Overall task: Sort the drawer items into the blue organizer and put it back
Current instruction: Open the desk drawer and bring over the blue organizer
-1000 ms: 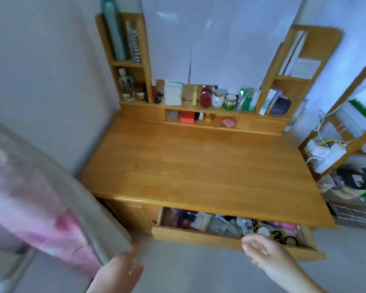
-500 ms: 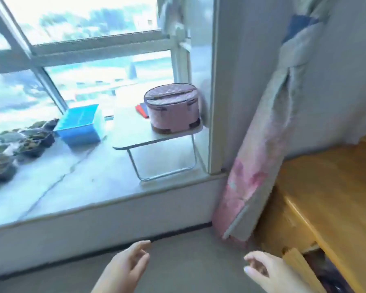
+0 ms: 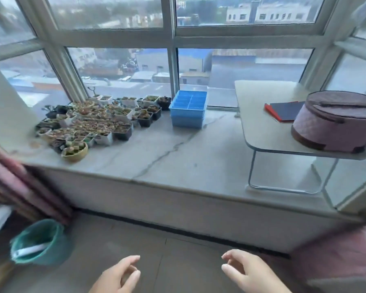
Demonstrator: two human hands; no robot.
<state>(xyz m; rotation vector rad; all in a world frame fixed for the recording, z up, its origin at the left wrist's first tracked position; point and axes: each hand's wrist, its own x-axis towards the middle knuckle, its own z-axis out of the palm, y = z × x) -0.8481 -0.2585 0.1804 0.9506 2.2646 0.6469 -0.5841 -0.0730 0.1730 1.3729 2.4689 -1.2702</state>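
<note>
1. The organizer (image 3: 188, 109) sits on the sill (image 3: 178, 153) at the window, at about 12 o'clock from your hands and well apart from them, with the sill's front edge and a strip of floor between.
2. Your left hand (image 3: 118, 275) and right hand (image 3: 247, 271) are both low in view, empty, fingers loosely curled and apart. Neither touches anything.
3. The organizer lies almost midway between the hands, perhaps a little nearer the right hand's line; I judge a two-handed pickup suits it.
4. Its long axis runs away from you toward the glass, with a short end facing you. The long sides are the likely grips.
5. It is blue plastic, rigid-looking, rectangular, with a grid of open compartments that appear empty. It may be two trays stacked; I cannot tell.
6. Just beside it at 9 o'clock stands a crowd of small pots (image 3: 106, 121) with succulents. At 3 o'clock, clear of it, is a folding table (image 3: 262, 127) bearing a round quilted case (image 3: 336, 123).
7. The sill is smooth, veined stone, so the tray should slide easily.
8. The drawer is not in view.
</note>
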